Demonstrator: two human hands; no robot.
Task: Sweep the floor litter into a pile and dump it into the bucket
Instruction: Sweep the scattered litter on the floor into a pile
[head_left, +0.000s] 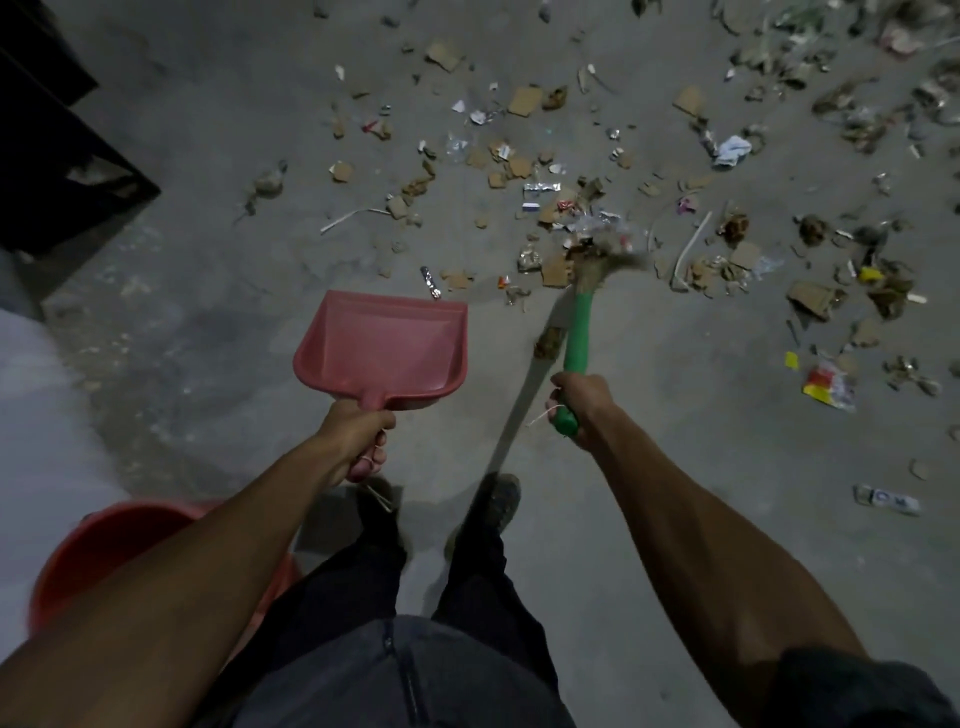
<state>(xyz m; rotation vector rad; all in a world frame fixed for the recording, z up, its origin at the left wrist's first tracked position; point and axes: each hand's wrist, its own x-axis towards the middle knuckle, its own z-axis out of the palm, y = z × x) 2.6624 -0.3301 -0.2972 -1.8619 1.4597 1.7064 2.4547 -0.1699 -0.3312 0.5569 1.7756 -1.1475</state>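
Green-handled broom (577, 332): we judge it light and stiff; right hand (576, 408) fingers wrap its handle end, left hand (358, 434) fingers grip the dustpan (382, 348) handle.

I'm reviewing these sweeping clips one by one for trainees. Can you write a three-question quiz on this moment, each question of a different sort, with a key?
1. True or false: the red dustpan already holds swept-up litter.
2. Which hand grips the green-handled broom? A) the left hand B) the right hand C) both hands
3. Fill in: the orange bucket sits at the person's ____ side, partly hidden under the forearm.

Key
1. False: the pan looks empty, and the litter lies scattered on the floor, not yet in a pile.
2. B: the left hand holds the dustpan's handle.
3. Left.
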